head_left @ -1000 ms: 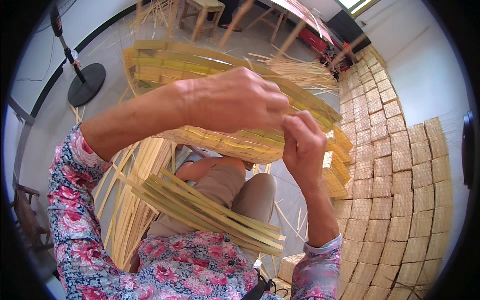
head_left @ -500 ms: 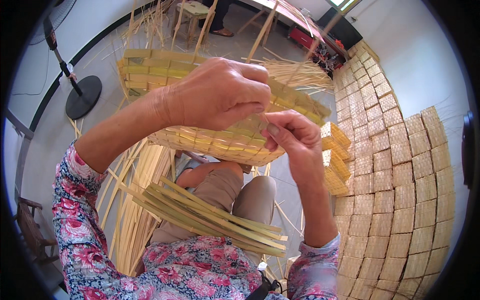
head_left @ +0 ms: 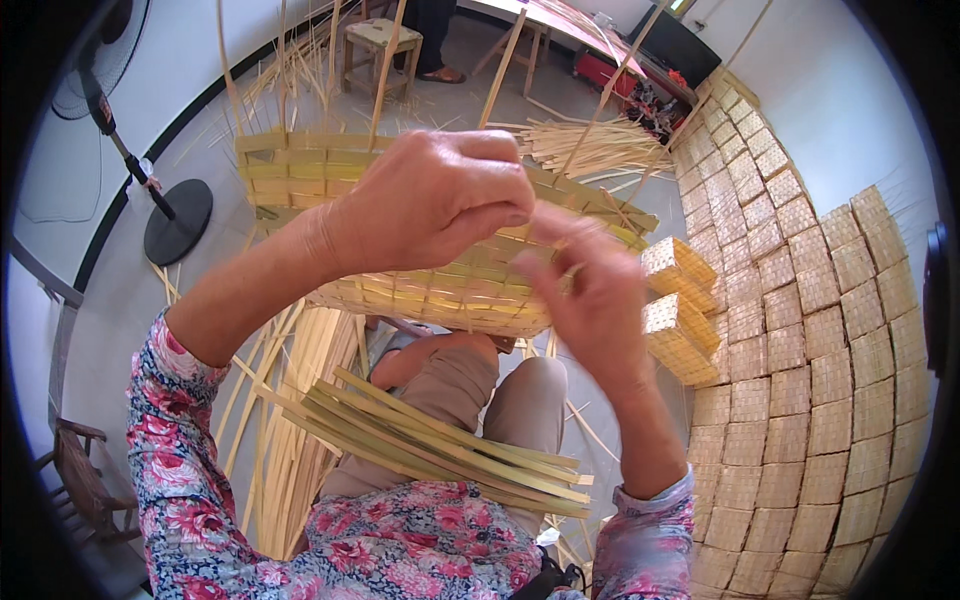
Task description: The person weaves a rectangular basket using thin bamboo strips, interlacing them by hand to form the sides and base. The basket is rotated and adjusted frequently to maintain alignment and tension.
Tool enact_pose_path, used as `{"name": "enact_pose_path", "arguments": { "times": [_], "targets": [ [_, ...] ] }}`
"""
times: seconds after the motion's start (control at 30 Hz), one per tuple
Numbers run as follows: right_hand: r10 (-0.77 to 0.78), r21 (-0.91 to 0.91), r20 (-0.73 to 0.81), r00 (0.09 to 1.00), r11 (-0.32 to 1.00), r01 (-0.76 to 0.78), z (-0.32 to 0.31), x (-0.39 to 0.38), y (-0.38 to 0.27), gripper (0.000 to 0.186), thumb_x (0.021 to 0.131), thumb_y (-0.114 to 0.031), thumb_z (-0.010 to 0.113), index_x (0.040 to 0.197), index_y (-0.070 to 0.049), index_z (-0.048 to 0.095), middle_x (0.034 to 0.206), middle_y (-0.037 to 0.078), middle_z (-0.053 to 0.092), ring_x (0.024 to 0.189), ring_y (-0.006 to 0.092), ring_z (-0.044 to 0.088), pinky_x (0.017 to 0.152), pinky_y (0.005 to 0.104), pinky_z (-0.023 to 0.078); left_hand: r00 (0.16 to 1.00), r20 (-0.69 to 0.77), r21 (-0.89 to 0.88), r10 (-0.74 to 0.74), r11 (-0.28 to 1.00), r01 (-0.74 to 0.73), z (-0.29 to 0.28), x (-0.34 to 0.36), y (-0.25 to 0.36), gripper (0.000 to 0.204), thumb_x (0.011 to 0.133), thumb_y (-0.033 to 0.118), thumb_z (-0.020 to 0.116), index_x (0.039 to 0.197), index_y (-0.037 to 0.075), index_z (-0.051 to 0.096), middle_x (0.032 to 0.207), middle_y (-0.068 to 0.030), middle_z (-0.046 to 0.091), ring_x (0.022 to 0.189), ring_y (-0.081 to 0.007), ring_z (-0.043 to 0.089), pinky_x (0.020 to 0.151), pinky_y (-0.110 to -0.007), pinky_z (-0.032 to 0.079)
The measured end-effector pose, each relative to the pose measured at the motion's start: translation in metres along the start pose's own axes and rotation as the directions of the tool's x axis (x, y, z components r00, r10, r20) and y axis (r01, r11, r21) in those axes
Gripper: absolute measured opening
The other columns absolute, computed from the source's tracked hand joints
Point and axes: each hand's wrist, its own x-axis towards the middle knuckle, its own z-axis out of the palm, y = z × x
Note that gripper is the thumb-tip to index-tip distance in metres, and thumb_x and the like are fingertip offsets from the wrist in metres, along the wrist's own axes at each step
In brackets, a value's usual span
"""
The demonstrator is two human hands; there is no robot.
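A half-woven bamboo basket [head_left: 420, 285] of yellow-green strips is held up in front of me, with long loose strips standing up from its far rim. My left hand [head_left: 435, 200] lies over the basket's near edge, fingers curled, pinching a strip. My right hand [head_left: 590, 285] is just to its right, fingers together at the same edge and blurred by motion. A bundle of green bamboo strips [head_left: 440, 440] lies across my lap.
Stacks of finished woven squares [head_left: 810, 330] cover the floor at the right. Loose strips [head_left: 590, 145] lie on the floor ahead, and more at my left [head_left: 290, 420]. A standing fan [head_left: 165, 205] is at the left, a wooden stool [head_left: 380, 40] beyond.
The basket has come closer and lower in view. My right hand has slid from under the left hand out to the right along the edge.
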Motion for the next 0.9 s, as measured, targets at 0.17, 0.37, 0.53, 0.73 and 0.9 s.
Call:
{"name": "enact_pose_path", "arguments": {
  "times": [0.17,0.37,0.53,0.73,0.9],
  "targets": [
    [0.154,0.046,-0.2,0.967,0.988,-0.148,-0.01,0.038,0.021,0.037,0.095,-0.015,0.073,0.129,-0.002,0.066,0.107,0.018,0.075,0.065,0.022,0.071,0.059,0.0354,0.055,0.998,0.063,0.09,0.015,0.996,-0.02,-0.005,-0.008,-0.004,0.014,0.089,0.014,0.079,0.096,0.004,0.074,0.092,-0.0109,0.069,0.08,-0.0281,0.07,0.068,-0.038,0.057],
    [0.101,-0.184,-0.058,0.993,0.977,-0.11,0.005,0.053,0.035,0.021,0.096,-0.021,0.069,0.092,-0.001,0.067,0.089,0.019,0.069,0.082,0.0392,0.068,0.073,0.0486,0.052,0.99,0.089,0.155,-0.107,0.984,0.092,-0.008,-0.011,-0.01,0.016,0.09,0.017,0.079,0.098,0.004,0.074,0.088,-0.0106,0.068,0.076,-0.0279,0.069,0.066,-0.038,0.056],
    [0.1,-0.197,-0.082,0.992,0.974,-0.115,0.008,0.05,0.03,0.02,0.097,-0.024,0.068,0.09,-0.005,0.067,0.086,0.015,0.067,0.081,0.0393,0.067,0.072,0.0495,0.051,0.989,0.085,0.221,-0.122,0.97,0.1,-0.007,-0.009,-0.009,0.015,0.09,0.016,0.079,0.091,0.003,0.071,0.083,-0.0093,0.067,0.072,-0.0273,0.067,0.063,-0.039,0.053],
    [0.083,-0.215,-0.088,0.993,0.971,-0.1,0.009,0.047,0.03,0.022,0.099,-0.026,0.065,0.091,-0.006,0.066,0.087,0.014,0.067,0.08,0.0388,0.067,0.069,0.0503,0.051,0.994,0.052,0.371,-0.097,0.926,0.071,-0.003,-0.005,-0.005,0.019,0.089,0.011,0.077,0.081,0.004,0.061,0.074,-0.0095,0.059,0.066,-0.0287,0.063,0.059,-0.041,0.05],
    [0.06,-0.233,-0.094,0.994,0.969,-0.08,0.008,0.045,0.031,0.024,0.1,-0.029,0.064,0.091,-0.006,0.067,0.088,0.014,0.067,0.08,0.0385,0.067,0.068,0.0506,0.052,0.997,0.061,0.396,-0.051,0.918,0.023,-0.001,-0.002,-0.006,0.018,0.088,0.008,0.076,0.082,0.003,0.06,0.073,-0.0104,0.056,0.064,-0.0297,0.061,0.056,-0.041,0.049]
  ]
}}
